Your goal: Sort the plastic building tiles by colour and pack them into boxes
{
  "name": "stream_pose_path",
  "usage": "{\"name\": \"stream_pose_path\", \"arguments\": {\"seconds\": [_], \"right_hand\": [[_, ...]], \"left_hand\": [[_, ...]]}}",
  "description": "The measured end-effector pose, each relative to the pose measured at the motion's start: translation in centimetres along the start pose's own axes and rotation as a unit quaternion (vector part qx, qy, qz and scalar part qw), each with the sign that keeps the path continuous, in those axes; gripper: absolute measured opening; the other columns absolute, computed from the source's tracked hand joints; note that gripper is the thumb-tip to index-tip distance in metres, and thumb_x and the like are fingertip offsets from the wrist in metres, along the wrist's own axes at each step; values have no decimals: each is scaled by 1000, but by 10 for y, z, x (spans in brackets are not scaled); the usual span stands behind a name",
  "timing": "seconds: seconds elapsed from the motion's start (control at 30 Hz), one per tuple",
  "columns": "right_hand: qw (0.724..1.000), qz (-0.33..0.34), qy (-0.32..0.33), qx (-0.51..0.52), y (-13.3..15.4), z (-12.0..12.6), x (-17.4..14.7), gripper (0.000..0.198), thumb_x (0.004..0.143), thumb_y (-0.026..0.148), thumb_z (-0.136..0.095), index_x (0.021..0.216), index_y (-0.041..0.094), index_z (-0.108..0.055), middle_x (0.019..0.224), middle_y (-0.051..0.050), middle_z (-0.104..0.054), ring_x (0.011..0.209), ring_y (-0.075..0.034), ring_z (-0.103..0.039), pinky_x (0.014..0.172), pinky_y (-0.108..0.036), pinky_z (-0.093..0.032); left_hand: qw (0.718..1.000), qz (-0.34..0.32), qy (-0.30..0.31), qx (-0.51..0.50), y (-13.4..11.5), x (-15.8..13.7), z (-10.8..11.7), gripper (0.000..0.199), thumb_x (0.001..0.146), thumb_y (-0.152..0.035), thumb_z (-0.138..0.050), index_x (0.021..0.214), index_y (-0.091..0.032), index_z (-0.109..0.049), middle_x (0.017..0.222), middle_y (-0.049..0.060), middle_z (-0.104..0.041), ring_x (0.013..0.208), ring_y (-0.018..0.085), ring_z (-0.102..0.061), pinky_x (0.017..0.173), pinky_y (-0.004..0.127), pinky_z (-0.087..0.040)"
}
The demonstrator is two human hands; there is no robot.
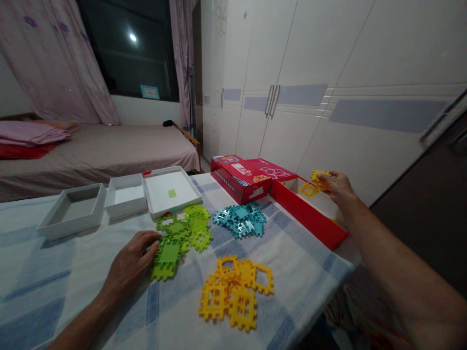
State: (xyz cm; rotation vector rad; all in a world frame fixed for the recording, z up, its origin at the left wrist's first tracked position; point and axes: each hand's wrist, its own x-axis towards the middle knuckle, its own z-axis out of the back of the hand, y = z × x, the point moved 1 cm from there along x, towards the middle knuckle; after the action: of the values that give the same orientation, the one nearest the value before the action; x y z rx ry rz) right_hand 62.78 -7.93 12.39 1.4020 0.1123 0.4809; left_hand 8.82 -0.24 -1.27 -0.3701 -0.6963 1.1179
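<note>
My right hand (339,187) is closed on yellow interlocking plastic tiles (310,189) with notched edges, held above the open red box (306,209) at the right. Loosely bent, my left hand (134,255) rests on the cloth against the left edge of a pile of green tiles (170,250); its thumb and forefinger are apart, with no tile seen lifted between them. Nearer to me lies a heap of yellow tiles (246,272), some solid and some with window-like cutouts. Blue tiles (239,218) are heaped behind it, in front of the red box.
A printed red lid (237,180) adjoins the box. Two white trays (126,206) and a shallow white lid (175,206) stand at the back left of the cloth-covered table (98,257). Beyond are a bed (134,141) and a white wardrobe (310,58). The table's edge runs along the right.
</note>
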Motion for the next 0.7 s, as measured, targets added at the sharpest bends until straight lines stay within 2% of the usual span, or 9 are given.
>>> {"name": "stream_pose_path", "arguments": {"seconds": [0.1,0.17,0.2,0.23,0.3,0.37,0.47,0.57,0.7], "right_hand": [[994,53,-30,-94,-7,3,-16,39,53,25,-74,84,19,-51,105,-12,-55,109,-30,-50,88,-47,-43],[974,149,14,-173,-12,1,-50,40,59,31,-72,94,18,-56,112,-13,-55,114,-29,-47,93,-46,-40],[956,199,76,-201,-15,0,-73,39,65,34,-68,99,18,-57,111,-12,-56,111,-27,-50,92,-44,-41],[934,232,181,-203,-18,-2,-99,37,73,38,-62,105,19,-57,109,-10,-59,104,-24,-54,89,-40,-44],[867,238,375,-224,-25,-3,-155,37,79,45,-57,107,22,-59,105,-6,-62,94,-21,-58,81,-35,-47],[804,254,473,-257,-32,0,-205,40,77,44,-61,111,24,-59,108,-5,-61,95,-21,-58,81,-34,-47],[745,295,510,-313,-43,4,-249,48,68,40,-71,111,23,-58,107,-5,-59,97,-23,-54,83,-36,-44],[740,300,494,-345,-51,5,-259,30,69,33,-69,94,21,-59,97,-4,-59,91,-22,-53,79,-35,-42],[788,249,457,-329,-48,5,-253,11,79,30,-55,75,21,-50,83,-2,-57,78,-18,-53,72,-32,-43]], "left_hand": [[1000,2,0,0,-1,-1,0,37,78,-48,-43,89,-21,-66,102,8,-67,90,22,-65,82,32,-51],[1000,1,0,-2,-3,-1,0,36,78,-47,-43,88,-21,-66,101,7,-67,91,22,-64,82,31,-51],[1000,1,0,-2,-4,-2,1,36,78,-47,-43,88,-21,-66,101,7,-67,91,22,-64,82,31,-51],[1000,2,-2,-1,-5,-2,1,36,78,-47,-43,88,-21,-66,101,7,-68,91,22,-64,83,31,-51],[1000,4,-4,2,-6,-3,2,36,78,-46,-43,88,-21,-66,101,6,-68,91,21,-64,84,31,-50],[1000,6,0,3,-8,-3,3,36,77,-46,-43,89,-21,-66,102,6,-67,91,21,-64,84,31,-50],[1000,7,2,-2,-9,-3,3,37,77,-46,-42,89,-20,-66,101,7,-67,91,21,-64,83,31,-50],[1000,4,0,-5,-9,-2,3,35,77,-45,-43,88,-20,-65,99,6,-67,91,21,-64,84,31,-49],[1000,0,4,-2,-8,-3,2,35,79,-44,-42,90,-20,-65,100,6,-66,93,21,-63,85,31,-48]]}}
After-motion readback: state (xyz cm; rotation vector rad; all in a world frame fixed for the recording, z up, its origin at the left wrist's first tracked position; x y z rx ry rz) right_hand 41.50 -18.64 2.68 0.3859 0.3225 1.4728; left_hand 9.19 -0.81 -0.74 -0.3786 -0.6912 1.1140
